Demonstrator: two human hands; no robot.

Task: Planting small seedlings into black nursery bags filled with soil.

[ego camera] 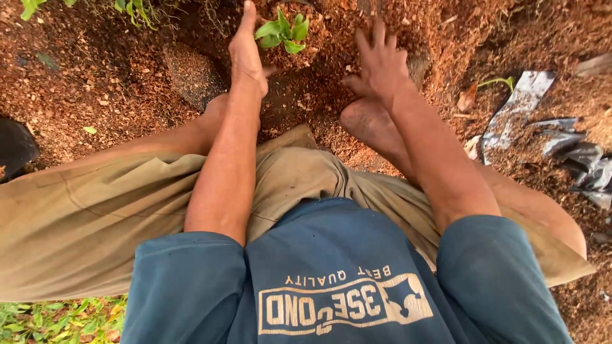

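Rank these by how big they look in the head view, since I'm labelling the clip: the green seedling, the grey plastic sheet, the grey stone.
1. Grey plastic sheet, spread widest at the right.
2. Grey stone and green seedling: they look about alike, so no ranking.

A rectangular printed patch (344, 304) sits at the lower middle of the frame on the front of the person's blue shirt (331, 255). It is cream on blue, outlined like a label, with a small arched line of cream print above it, and it appears upside down from this view. At the right edge of the frame, crumpled grey-black plastic bags (561, 143), torn open and dusted with soil, lie on the reddish-brown ground (95, 83).
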